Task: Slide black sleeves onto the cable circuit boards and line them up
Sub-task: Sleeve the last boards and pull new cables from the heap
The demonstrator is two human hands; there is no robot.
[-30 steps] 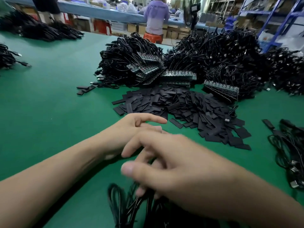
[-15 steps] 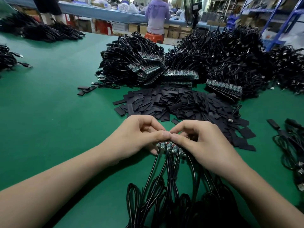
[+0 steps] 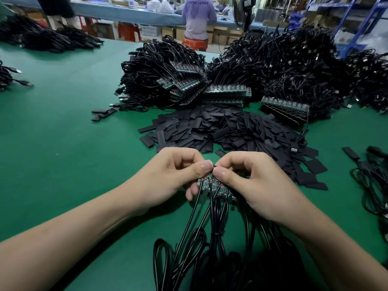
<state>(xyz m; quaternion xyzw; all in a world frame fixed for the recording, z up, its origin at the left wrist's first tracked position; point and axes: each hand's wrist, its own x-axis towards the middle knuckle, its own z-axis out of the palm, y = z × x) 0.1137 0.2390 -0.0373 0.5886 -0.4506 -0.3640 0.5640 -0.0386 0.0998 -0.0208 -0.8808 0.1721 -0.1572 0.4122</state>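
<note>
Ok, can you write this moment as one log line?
left hand: pinches circuit boards | right hand: pinches same boards | cables: trail toward viewer on table | sleeve pile: loose beyond hands

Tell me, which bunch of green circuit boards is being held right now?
The small row of boards nearest the camera, pinched between the left hand and right hand; the other stacks lie untouched beyond the pile of black sleeves.

Green-topped table in front of a long blue workbench; person in a purple top at the workbench, on an orange stool; cardboard boxes beneath the workbench; black fan against it; blue metal shelving beyond its right end
</note>
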